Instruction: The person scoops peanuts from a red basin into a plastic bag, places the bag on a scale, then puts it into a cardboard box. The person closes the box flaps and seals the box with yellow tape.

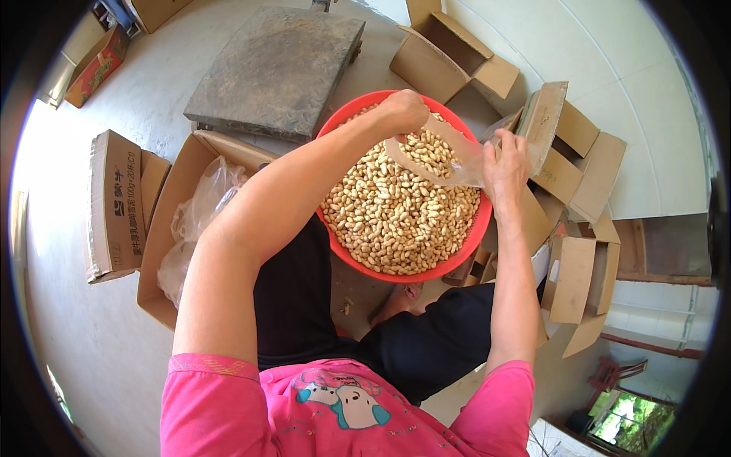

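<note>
A round red plastic basket (484, 228) heaped with unshelled peanuts (400, 211) stands before my knees. Above its far right part, a clear plastic bag (465, 151) is stretched between my two hands, with peanuts visible through its loop. My left hand (405, 111) is closed in a fist on one side of the bag, over the basket's far rim. At the right rim, my right hand (507, 165) grips the bag's other side, fingers bent around the film. Whether the bag holds any peanuts cannot be made out.
Left of my leg, a cardboard box (154, 274) holds crumpled plastic bags (200, 211). Beyond it stands a low, worn metal platform (274, 68). Several open cartons, including one carton (434, 63) by the wall, crowd the right side. Another carton (117, 205) stands far left.
</note>
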### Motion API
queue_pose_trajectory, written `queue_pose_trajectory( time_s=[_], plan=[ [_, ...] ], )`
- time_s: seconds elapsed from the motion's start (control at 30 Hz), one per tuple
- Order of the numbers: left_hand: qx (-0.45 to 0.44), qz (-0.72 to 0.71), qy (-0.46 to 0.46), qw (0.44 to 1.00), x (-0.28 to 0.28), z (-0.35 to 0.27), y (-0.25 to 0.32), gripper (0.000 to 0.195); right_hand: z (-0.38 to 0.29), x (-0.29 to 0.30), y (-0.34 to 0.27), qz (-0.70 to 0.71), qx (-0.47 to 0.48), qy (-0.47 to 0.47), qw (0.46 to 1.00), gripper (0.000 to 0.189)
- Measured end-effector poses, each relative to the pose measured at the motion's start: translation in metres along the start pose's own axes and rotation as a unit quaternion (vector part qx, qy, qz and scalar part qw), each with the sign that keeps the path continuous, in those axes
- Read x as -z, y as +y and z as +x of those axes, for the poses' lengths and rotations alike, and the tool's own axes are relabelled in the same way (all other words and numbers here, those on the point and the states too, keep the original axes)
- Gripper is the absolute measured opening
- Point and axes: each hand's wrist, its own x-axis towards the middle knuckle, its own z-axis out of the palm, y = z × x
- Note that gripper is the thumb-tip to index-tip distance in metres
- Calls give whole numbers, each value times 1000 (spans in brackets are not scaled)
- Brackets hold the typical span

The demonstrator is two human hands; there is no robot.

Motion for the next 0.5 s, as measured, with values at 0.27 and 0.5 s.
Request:
queue_pose_trajectory(
  time_s=[0.27,0.5],
  plan=[
    [7,-4,2,1000,-10,10,5,26,-51,-28,-97,116,182,-306,927,11],
    [-19,39,8,999,-5,3,6,27,-128,-122,-120,28,138,-309,941,52]
  ],
)
